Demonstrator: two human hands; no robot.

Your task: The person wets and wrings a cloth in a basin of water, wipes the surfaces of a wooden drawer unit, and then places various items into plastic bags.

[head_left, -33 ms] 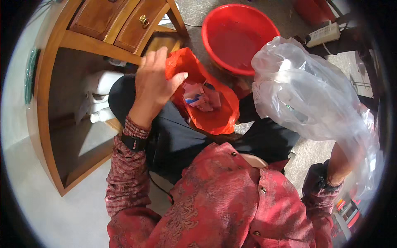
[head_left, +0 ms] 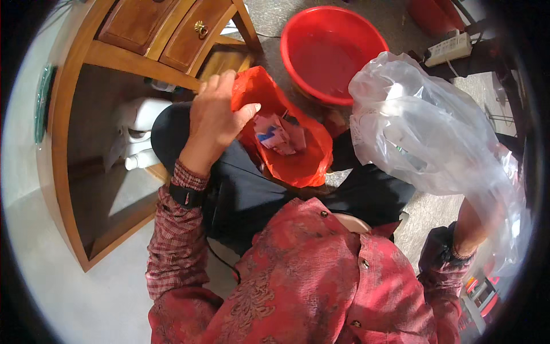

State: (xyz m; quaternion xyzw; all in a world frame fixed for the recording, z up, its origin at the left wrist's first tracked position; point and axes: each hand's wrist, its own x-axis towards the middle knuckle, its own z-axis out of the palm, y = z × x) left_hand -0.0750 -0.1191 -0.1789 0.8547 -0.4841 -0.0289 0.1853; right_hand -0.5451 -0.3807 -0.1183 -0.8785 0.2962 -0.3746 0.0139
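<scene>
My left hand (head_left: 213, 123) is at the left rim of an orange-red plastic bag (head_left: 309, 163) between my legs. Its thumb stretches over the bag's mouth, apart from the fingers, which are slightly bent. Crumpled pinkish pieces with a blue patch (head_left: 279, 136) lie inside; I cannot tell what they are. To the right, a large clear plastic bag (head_left: 424, 126) spreads upward from my right hand (head_left: 486, 217). The bag gathers around that hand, which seems closed on it, with the fingers mostly hidden behind the film.
A red basin (head_left: 335, 54) holding liquid stands on the floor ahead. A wooden desk with drawers (head_left: 189, 34) rises at the left, and a white jug (head_left: 143, 120) sits in its open space. At the far right is a white power strip (head_left: 450, 49) with a cord.
The fingers of my left hand have bent slightly at the bag's rim. My right hand and the clear bag have hardly moved.
</scene>
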